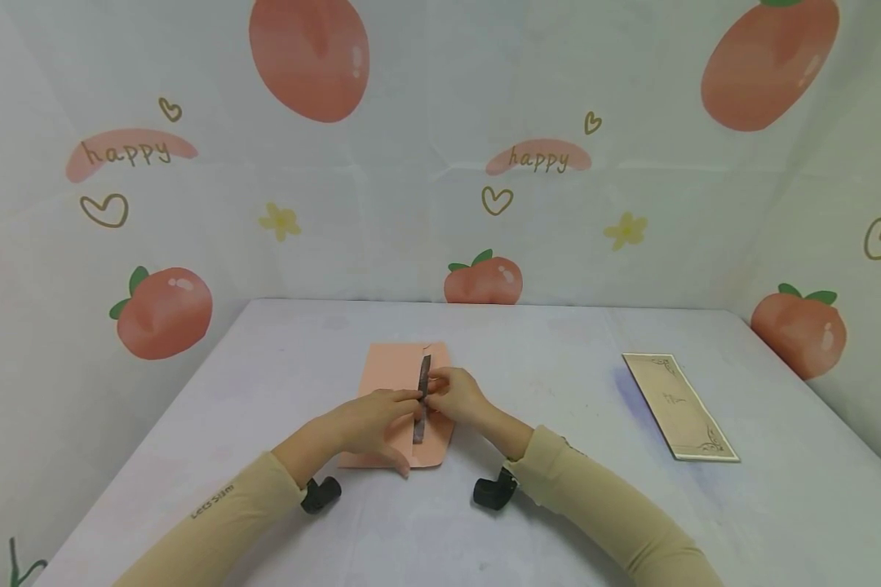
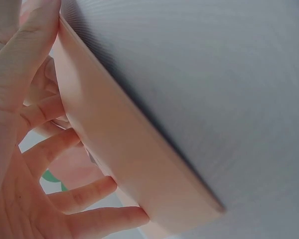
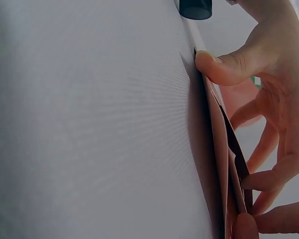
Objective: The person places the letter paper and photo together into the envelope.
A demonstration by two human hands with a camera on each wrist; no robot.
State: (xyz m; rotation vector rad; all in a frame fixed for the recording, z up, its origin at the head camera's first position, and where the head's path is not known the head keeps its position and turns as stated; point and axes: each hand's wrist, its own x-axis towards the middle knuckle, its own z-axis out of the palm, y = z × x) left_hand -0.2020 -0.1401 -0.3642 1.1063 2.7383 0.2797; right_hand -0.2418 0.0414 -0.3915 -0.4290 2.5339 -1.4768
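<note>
- Nearest me it's the black wrist gadget point(image 1: 494, 492) by the right cuff. It sits low over the counter point(image 1: 573, 522), so imo a dropped wrist could bump the surface and jog the fingers.
- Then the left hand point(image 1: 370, 420): spread wide, fingers fairly straight and reaching over the peach folder point(image 1: 389, 371), thumb down at its near edge. It isn't gripping the folder, just pressing, so uneven pressure could let the whole thing skid or twist.
- Folder's flat on the counter in front of the person, under both hands. In the right wrist view its layers gape a bit on that side, so a careless press could crease them.
- Right hand point(image 1: 461, 398) is narrow, thumb and finger pinched at the dark strip point(image 1: 424, 377) that runs lengthwise on the folder. Can't tell if the strip is stuck down or loose. If stuck, yanking could tear the paper; if loose, it could slip crooked. Left fingertips touch it too, so the hands could fight each other.
- Off to the right, well apart, a cream card point(image 1: 671, 408) lies on the counter. Low risk, unless a sleeve swings wide.
</note>
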